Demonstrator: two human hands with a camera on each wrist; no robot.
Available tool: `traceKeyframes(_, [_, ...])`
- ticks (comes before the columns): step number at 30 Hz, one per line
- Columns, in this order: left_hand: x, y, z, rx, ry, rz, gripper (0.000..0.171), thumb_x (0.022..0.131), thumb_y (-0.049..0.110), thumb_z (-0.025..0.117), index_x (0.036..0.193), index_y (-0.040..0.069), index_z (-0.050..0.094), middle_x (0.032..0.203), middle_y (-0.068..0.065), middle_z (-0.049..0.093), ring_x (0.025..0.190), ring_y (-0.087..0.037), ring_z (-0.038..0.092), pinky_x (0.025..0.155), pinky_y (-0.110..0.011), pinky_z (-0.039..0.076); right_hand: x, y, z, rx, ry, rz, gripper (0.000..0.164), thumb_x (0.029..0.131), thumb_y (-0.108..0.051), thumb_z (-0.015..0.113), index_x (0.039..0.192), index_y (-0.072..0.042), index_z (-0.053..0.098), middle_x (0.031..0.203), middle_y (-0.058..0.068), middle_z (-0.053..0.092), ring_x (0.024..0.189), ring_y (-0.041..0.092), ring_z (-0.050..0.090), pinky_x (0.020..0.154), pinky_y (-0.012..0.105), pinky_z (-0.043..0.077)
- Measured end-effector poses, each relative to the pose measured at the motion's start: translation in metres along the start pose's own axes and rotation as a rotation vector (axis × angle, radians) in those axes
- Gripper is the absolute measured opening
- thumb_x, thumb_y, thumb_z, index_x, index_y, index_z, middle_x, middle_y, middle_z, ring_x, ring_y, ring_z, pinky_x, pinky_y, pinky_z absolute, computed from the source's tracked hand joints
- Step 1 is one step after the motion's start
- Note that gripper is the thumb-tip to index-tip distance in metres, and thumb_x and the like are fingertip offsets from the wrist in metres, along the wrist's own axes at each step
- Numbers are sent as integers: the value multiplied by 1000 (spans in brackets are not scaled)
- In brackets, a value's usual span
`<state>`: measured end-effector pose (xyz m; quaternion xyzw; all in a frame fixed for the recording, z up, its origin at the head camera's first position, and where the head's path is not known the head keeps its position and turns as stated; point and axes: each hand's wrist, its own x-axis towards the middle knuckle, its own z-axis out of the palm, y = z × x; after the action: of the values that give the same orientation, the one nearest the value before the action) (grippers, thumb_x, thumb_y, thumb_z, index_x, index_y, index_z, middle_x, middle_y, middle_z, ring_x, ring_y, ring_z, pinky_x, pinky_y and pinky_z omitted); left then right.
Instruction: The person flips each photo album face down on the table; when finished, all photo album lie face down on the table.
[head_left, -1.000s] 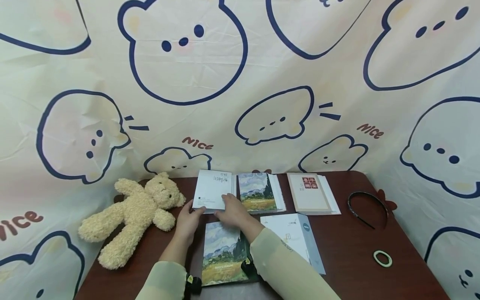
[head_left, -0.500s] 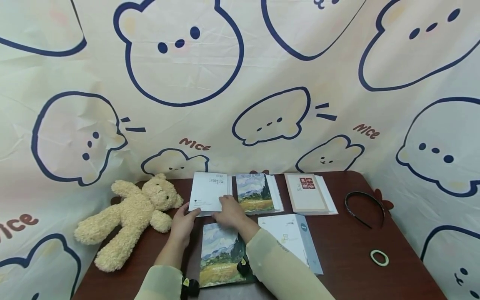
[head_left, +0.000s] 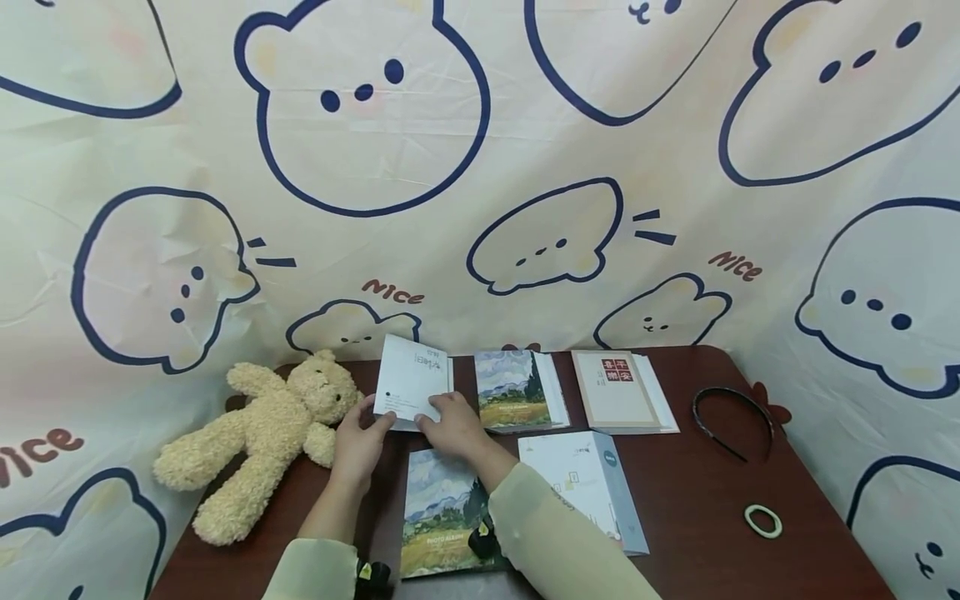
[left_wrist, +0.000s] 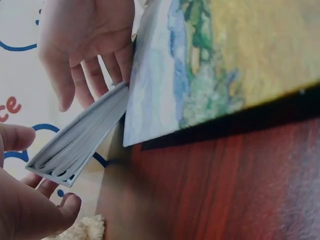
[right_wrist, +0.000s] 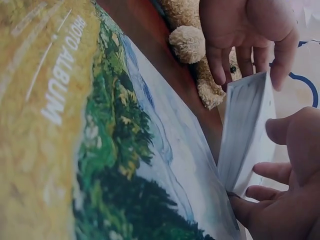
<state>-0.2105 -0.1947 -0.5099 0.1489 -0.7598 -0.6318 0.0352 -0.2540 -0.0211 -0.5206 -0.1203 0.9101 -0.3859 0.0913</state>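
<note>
A white photo album (head_left: 408,375) with dark lettering on its cover is held at the back left of the table, tilted a little. My left hand (head_left: 358,437) grips its near left corner, thumb over the cover. At the near edge, towards the right, my right hand (head_left: 453,427) pinches the album between thumb and fingers. Loose page edges (left_wrist: 82,140) fan along its near side in the left wrist view. Directly in front of the hands lies a landscape-painting photo album (head_left: 442,521), partly covered by the right sleeve.
To the left lies a cream teddy bear (head_left: 281,425). Another painted album (head_left: 512,387) and a cream album with a red square (head_left: 617,387) lie along the back. A white-and-blue album (head_left: 573,479), a black headband (head_left: 731,417) and a pale green ring (head_left: 762,521) are at the right.
Both hands have shifted the white album slightly left, widening its gap from the painted album beside it. Its cover has tilted and turned a little. The other things stay put.
</note>
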Motion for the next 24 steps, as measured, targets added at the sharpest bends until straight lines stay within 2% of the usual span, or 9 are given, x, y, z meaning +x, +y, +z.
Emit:
traceKeyframes(5, [0,7,0,-11,31,52,50,103,17,63,150,7,49,147,-18,50,138,-36,46,109,-53,44,2,-1,1,67,29,9,50,106,-43,56,144,-10,61,144,14,54,128,31,57,106,49,47])
traceKeyframes(9, [-1,12,1,-19,30,108,46,103,12,63,147,5,52,144,-18,50,141,-36,44,110,-51,44,3,-2,4,113,48,18,46,106,-41,57,139,-11,64,141,13,57,126,31,58,105,49,47])
traceKeyframes(13, [-2,16,3,-41,14,144,48,102,10,64,148,2,51,148,-19,47,141,-35,45,109,-49,45,3,-2,6,169,54,38,43,105,-43,57,136,-15,65,137,10,59,119,28,60,100,48,49])
traceKeyframes(17, [-5,22,4,-56,1,142,52,101,10,65,149,2,49,153,-17,44,136,-34,50,106,-49,48,4,-1,6,231,52,53,41,105,-45,57,133,-16,66,129,7,62,109,24,61,94,47,51])
traceKeyframes(24, [-13,30,5,-52,-2,118,54,100,13,69,149,5,49,160,-17,37,133,-33,51,104,-49,48,3,-1,8,331,42,65,41,107,-44,54,132,-14,65,131,7,63,118,27,61,98,49,50])
